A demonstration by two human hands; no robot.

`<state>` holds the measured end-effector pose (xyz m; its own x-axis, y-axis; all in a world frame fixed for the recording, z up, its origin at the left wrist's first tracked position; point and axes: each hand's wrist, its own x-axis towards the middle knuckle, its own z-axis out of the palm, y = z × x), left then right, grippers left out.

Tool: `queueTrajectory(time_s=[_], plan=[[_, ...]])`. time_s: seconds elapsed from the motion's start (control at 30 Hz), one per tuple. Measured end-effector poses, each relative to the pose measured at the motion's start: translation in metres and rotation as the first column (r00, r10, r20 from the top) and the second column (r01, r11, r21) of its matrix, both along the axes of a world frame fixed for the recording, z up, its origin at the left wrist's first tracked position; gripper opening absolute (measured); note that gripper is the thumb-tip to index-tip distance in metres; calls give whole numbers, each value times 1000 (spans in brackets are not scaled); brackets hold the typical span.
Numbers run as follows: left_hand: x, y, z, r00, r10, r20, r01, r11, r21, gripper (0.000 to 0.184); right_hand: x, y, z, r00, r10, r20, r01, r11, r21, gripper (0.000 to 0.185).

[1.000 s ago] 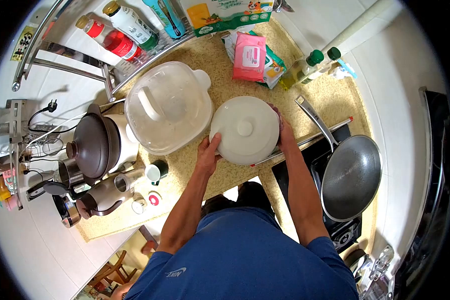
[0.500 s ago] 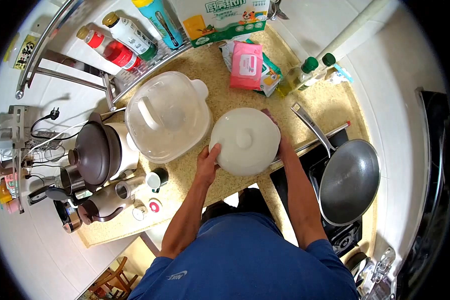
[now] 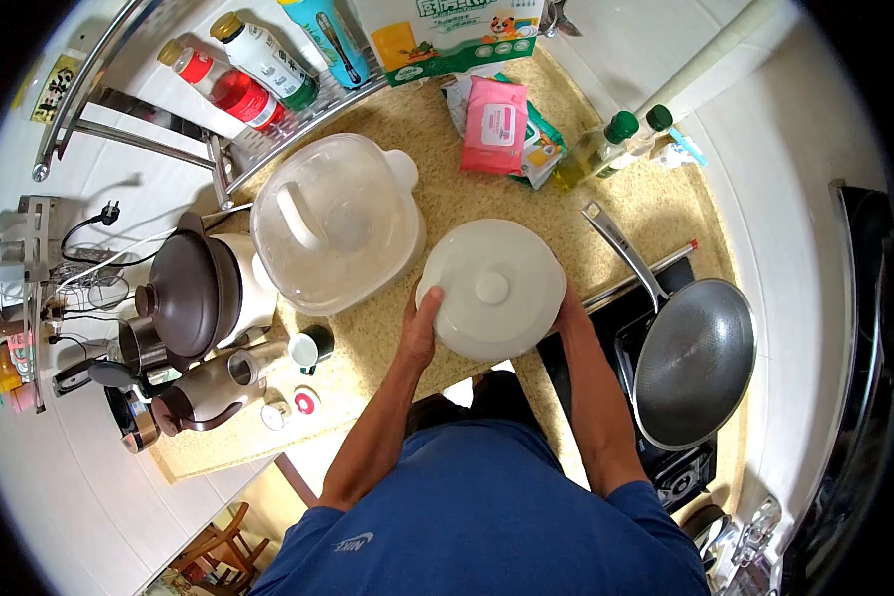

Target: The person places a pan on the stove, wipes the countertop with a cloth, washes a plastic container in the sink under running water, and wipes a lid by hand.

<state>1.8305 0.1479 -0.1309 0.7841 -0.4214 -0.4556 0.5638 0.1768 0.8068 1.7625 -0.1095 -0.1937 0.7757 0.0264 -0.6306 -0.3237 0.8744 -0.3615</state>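
A round white lidded pot (image 3: 491,323) with a knob on its lid is held in front of my body, above the front of the counter. On its left side my left hand (image 3: 420,331) is closed, the thumb lying on the lid's rim and the other fingers hidden underneath. My right hand (image 3: 572,311) grips the opposite side, with most of its fingers out of sight behind the pot. The lid covers the pot's opening, so its inside cannot be seen. Just beyond my left hand sits a big translucent domed cover (image 3: 336,223) with a white handle.
At right, a frying pan (image 3: 693,363) rests on the black stove (image 3: 594,392). Green-capped bottles (image 3: 591,159) and a pink wipes pack (image 3: 495,127) stand or lie at the back. A brown-lidded cooker (image 3: 194,293), a jug (image 3: 209,399) and a mug (image 3: 310,349) occupy the left.
The white lidded pot has come slightly nearer to my body and looks larger, with both hands still on it. My right fingertips, seen earlier at its far edge, are now hidden.
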Motion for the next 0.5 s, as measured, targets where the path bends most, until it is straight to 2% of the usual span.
queueTrajectory(time_s=[0.07, 0.13, 0.17, 0.23, 0.27, 0.33, 0.37, 0.43, 0.5], plan=[[0, 1, 0, 1000, 0, -9, 0, 1000, -26, 77, -6, -1, -5, 1000, 6, -29, -4, 999, 53, 54], [0, 3, 0, 1000, 3, -17, -4, 999, -48, 78, -14, 2, 0, 994, 24, -106, -38, 990, -132, 58], [0, 2, 1, 999, -34, -23, 33, 999, -41, 79, -16, 4, -2, 994, 27, -104, -40, 990, -132, 58], [0, 2, 4, 997, -71, -29, 70, 997, -35, 81, -16, 7, -6, 997, -3, 76, 16, 985, -171, 59], [0, 1, 14, 995, -69, -68, 64, 995, -71, 81, -18, 3, -19, 997, -3, 77, 16, 985, -171, 59], [0, 0, 26, 992, -69, -105, 58, 993, -106, 80, -24, -9, -51, 998, 26, 54, -23, 998, -51, 60], [-1, 0, 29, 991, -57, -123, 43, 993, -111, 79, -22, -6, -38, 998, 25, 55, -22, 999, -49, 60], [-3, 3, 32, 989, -46, -140, 31, 993, -110, 78, -11, 5, 17, 998, 43, -52, -51, 986, -157, 62], [-4, 6, 34, 990, -37, -139, 20, 993, -119, 76, -9, 7, 26, 998, 10, -69, -18, 993, -119, 62]])
